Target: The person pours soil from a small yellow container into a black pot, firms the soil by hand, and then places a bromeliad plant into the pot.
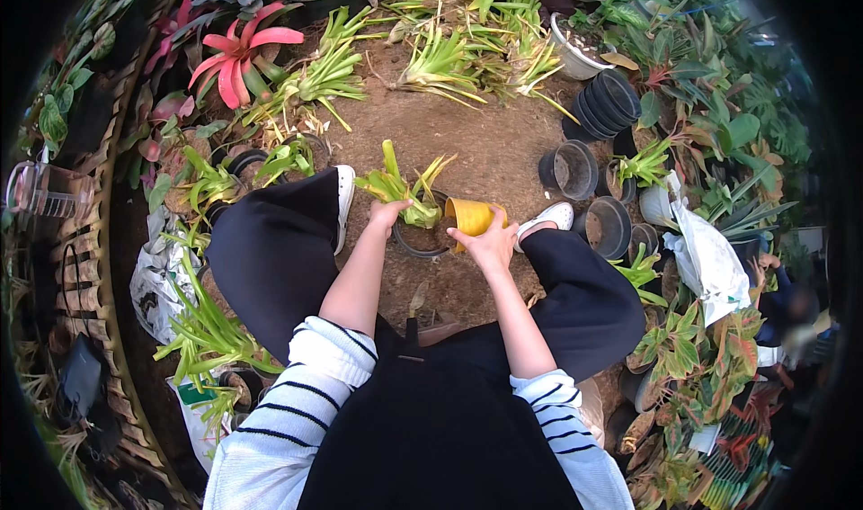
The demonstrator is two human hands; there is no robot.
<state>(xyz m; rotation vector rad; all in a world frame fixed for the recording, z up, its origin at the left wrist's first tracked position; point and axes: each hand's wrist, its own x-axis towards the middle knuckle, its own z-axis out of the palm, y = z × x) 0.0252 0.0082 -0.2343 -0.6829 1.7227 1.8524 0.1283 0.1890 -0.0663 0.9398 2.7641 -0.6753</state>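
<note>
Between my feet stands a black plastic pot (421, 249) with a green leafy plant (421, 210) upright in it. My left hand (390, 214) holds this plant low down, near the base of its leaves. A yellow plastic cup (472, 216) is gripped in my right hand (491, 241), tipped on its side with its mouth towards the plant at the pot's right rim. What the cup contains is hard to make out. The pot's far side is partly hidden behind the leaves.
Uprooted plants (438, 65) lie heaped on the soil ahead. At right are a stack of black pots (605, 105), single pots (570, 171) and a white bag (711, 257). Potted plants (209, 179) line the left, near a wooden slatted bench (84, 267). Another person (792, 307) is far right.
</note>
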